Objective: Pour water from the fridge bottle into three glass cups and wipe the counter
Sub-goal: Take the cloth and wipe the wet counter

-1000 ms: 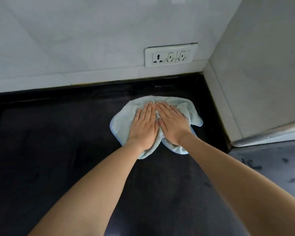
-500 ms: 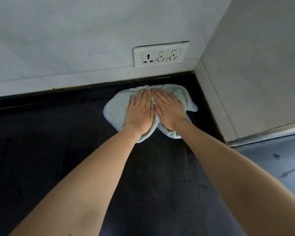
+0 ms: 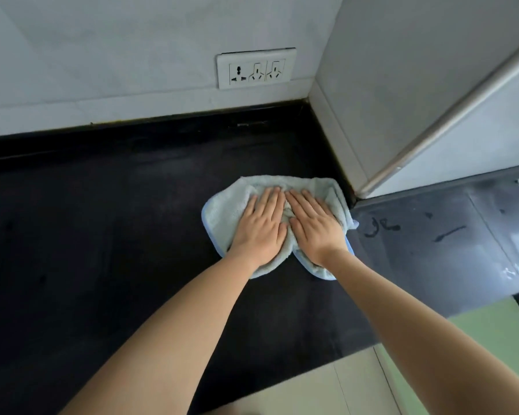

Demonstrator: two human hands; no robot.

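Observation:
A light blue cloth point(image 3: 222, 214) lies bunched on the black counter point(image 3: 102, 235), close to the right wall's corner. My left hand point(image 3: 261, 226) presses flat on the cloth's middle with straight fingers. My right hand point(image 3: 315, 229) lies flat beside it on the cloth's right half, fingers straight and pointing toward the back wall. Both hands touch side by side. No bottle or glass cups are in view.
A white socket panel point(image 3: 256, 68) sits on the back wall above the counter. A grey wall with a metal edge strip point(image 3: 432, 127) bounds the counter on the right. Beyond it lies a dark glossy surface point(image 3: 432, 250) with smudges. The counter's front edge runs at lower right.
Both hands have pulled the cloth away from the back wall toward me, along the right wall. The counter's front edge and floor have come into view.

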